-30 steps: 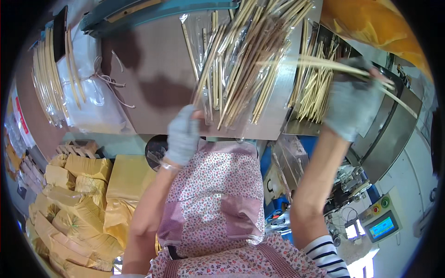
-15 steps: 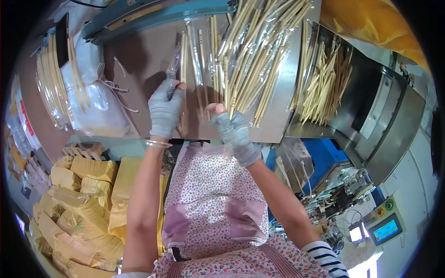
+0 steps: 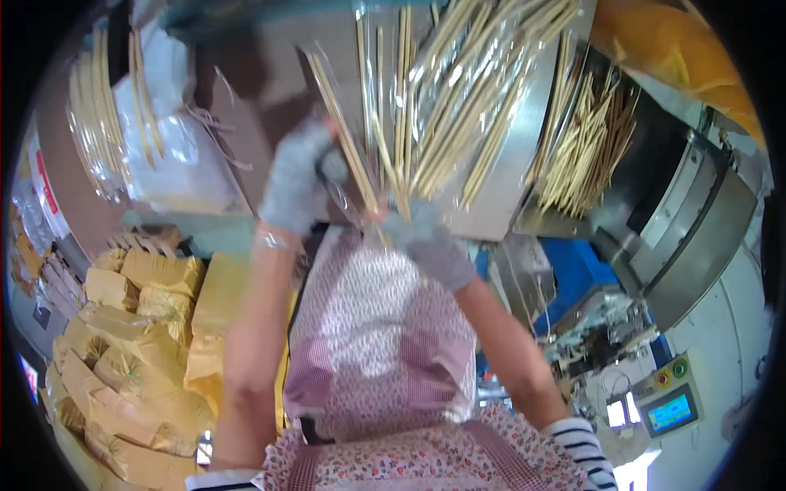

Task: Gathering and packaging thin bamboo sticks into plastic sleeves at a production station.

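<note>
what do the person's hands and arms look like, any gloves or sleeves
The left hand and right hand wear grey gloves; a pale bracelet circles the left wrist. Forearms are bare below dark-and-white striped sleeves.

Free tabletop (image 3: 255, 61) at left, bagged sticks (image 3: 471, 106) as barrier rightward

Slim pale chopsticks (image 3: 345, 135), aslant

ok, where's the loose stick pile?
Head view, upper right: the loose stick pile lies right of the bagged sticks, up and rightward from the right hand.
</note>
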`<action>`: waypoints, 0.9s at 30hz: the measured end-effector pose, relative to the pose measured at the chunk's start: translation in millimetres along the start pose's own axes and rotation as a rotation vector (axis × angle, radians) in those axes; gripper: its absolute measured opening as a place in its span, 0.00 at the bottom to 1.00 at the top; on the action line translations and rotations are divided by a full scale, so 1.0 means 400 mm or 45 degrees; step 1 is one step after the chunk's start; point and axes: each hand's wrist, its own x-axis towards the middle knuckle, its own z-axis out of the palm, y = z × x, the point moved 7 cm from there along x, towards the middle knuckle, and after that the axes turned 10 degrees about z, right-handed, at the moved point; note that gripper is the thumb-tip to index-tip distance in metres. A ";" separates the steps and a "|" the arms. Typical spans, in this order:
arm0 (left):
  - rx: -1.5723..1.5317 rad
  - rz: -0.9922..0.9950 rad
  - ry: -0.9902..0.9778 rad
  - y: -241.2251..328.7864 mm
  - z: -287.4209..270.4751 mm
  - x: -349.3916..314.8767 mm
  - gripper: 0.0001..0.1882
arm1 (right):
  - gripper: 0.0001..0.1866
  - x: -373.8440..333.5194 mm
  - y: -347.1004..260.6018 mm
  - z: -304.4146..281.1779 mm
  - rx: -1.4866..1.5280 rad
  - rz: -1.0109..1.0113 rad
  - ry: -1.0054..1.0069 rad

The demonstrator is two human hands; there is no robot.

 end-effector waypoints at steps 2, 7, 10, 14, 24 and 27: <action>0.049 -0.033 0.057 0.069 0.012 0.015 0.10 | 0.10 0.015 -0.050 -0.026 -0.088 -0.022 -0.053; 0.050 0.055 -0.055 0.092 -0.003 0.108 0.10 | 0.16 0.045 0.038 0.014 1.547 1.214 -0.453; 0.050 0.074 -0.034 0.094 -0.011 0.131 0.10 | 0.17 0.048 0.039 0.017 1.606 1.201 -0.489; 0.139 0.025 -0.031 0.108 -0.017 0.141 0.13 | 0.17 0.060 0.021 0.021 1.664 1.174 -0.508; 0.528 0.271 0.176 0.090 0.014 0.078 0.14 | 0.08 0.049 -0.010 0.036 0.969 0.874 -0.158; 0.508 0.289 0.175 0.059 0.103 -0.015 0.14 | 0.08 0.059 0.018 0.046 1.363 1.311 0.015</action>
